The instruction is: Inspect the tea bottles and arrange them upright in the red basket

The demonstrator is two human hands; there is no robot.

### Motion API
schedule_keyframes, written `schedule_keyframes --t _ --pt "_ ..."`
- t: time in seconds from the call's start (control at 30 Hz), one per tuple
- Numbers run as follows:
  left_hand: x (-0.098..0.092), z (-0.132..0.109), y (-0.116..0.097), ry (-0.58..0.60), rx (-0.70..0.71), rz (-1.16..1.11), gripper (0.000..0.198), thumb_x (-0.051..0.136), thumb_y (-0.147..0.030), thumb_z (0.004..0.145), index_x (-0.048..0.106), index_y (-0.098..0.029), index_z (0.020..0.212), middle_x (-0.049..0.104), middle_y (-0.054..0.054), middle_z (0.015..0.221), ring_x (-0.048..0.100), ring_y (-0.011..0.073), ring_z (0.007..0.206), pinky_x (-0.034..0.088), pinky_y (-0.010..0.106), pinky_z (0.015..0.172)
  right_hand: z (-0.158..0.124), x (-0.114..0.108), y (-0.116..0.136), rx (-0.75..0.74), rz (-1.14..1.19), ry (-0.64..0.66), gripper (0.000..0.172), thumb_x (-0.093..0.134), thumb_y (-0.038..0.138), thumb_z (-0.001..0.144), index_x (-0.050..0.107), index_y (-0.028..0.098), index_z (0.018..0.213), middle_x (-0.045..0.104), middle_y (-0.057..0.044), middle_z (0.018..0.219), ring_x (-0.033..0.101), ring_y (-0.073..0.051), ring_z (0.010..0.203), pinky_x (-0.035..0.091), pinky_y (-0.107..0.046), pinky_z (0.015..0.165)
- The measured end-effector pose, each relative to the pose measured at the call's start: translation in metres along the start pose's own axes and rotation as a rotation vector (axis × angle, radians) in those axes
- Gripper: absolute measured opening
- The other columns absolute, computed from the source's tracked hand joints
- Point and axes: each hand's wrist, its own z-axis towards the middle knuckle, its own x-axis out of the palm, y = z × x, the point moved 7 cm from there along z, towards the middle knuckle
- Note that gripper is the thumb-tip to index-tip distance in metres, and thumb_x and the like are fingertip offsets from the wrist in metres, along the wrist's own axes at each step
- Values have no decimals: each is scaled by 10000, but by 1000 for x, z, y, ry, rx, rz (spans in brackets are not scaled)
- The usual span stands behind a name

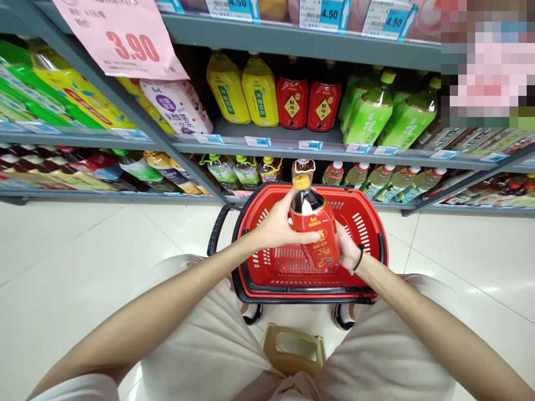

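A drink bottle (pixel 320 236) with a red label, dark liquid and a yellow cap is held up in both hands, tilted slightly. My left hand (pixel 282 225) wraps its left side, the thumb up near the neck and the fingers across the label. On the other side, my right hand (pixel 346 248) grips the bottle low down, its fingers mostly hidden behind it. Directly below is a red shopping basket (pixel 254 273) with black handles and slotted walls; no other goods show inside it.
Shelves (pixel 267 142) of bottled drinks run across the front, including yellow bottles (pixel 260 92), red bottles (pixel 324 103) and green bottles (pixel 370 106). A pink price sign (pixel 129 42) hangs at upper left. Between my legs stands a tan stool (pixel 271 348) on the tiled floor (pixel 62 267).
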Motion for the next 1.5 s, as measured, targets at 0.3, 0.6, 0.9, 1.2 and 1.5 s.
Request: schedule_keyframes --t 0.3,0.6,0.9,1.2,1.5 --pt "-30 17 47 -403 -276 -617 595 857 -604 776 663 -179 1145 777 110 1145 741 298 1063 576 453 996 -25 35 35 -107 21 293 685 469 868 941 608 197 959 686 -49 665 654 -197 541 510 -288 530" --pt "-34 20 52 -354 -288 -671 683 792 -721 762 699 -179 1168 808 122 1161 721 373 1217 552 510 1092 -30 35 46 -258 -28 182 674 649 762 913 643 194 1275 819 -175 1109 804 -347 1087 655 -467 898" --pt "-39 29 36 -336 -377 -709 605 751 -625 790 750 -165 1183 829 105 1132 761 355 1146 599 501 1037 -55 21 68 -727 -354 -17 863 1016 258 654 494 314 1339 746 -73 1305 752 -244 1114 649 -372 904" --pt "-39 29 27 -317 -323 -688 665 741 -632 819 745 -152 1280 815 111 1210 750 357 1194 596 480 1057 -70 23 74 -800 -433 -20 886 1011 229 646 515 319 1375 683 -105 1419 712 -286 1227 617 -435 1021" --pt "-34 18 29 -215 -235 -444 833 1030 -573 543 714 -202 1219 793 132 1268 701 412 1304 570 541 1130 -44 7 77 -452 13 54 344 719 456 902 612 238 1145 798 -84 1136 757 -275 1072 685 -437 818"
